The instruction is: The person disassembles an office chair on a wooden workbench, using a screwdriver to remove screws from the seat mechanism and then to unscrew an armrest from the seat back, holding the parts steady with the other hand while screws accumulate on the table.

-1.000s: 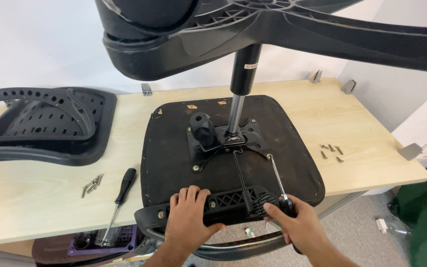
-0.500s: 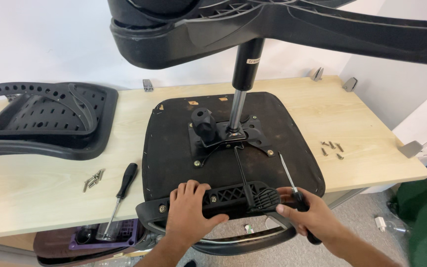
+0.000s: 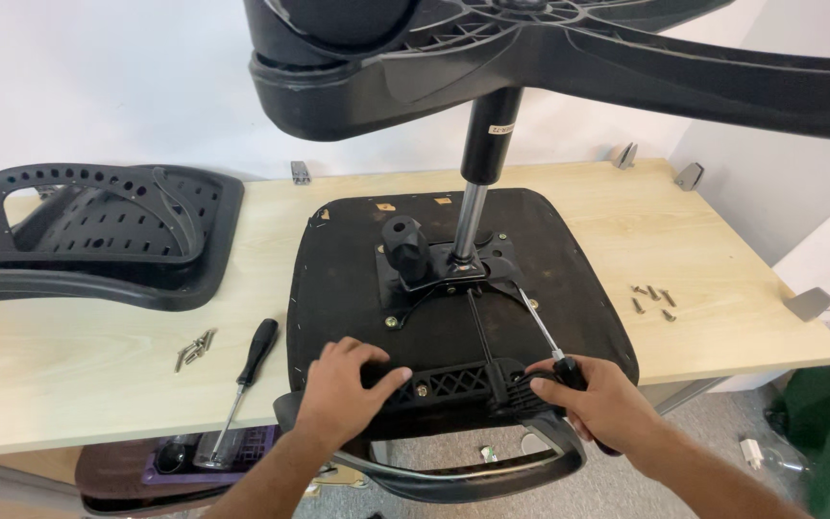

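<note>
An upturned black chair seat [image 3: 348, 279] lies on the wooden table [image 3: 79, 365], its gas column [image 3: 485, 163] and star base [image 3: 569, 48] rising above it. My left hand [image 3: 343, 394] presses on the black armrest bracket [image 3: 453, 384] at the seat's near edge. My right hand [image 3: 602, 399] grips the black handle of a screwdriver [image 3: 542, 332], whose shaft points toward the metal mechanism plate [image 3: 434, 274]. The armrest loop [image 3: 453, 471] hangs below the table edge.
A black perforated chair back [image 3: 98, 235] lies at the table's left. A second screwdriver [image 3: 250, 370] and several loose screws [image 3: 194, 348] lie left of the seat. More screws [image 3: 653, 300] lie on the right. A box of parts [image 3: 213, 452] sits under the table.
My right hand has shifted a little to the right along the bracket with the screwdriver. My left hand stays on the bracket. The view has moved slightly.
</note>
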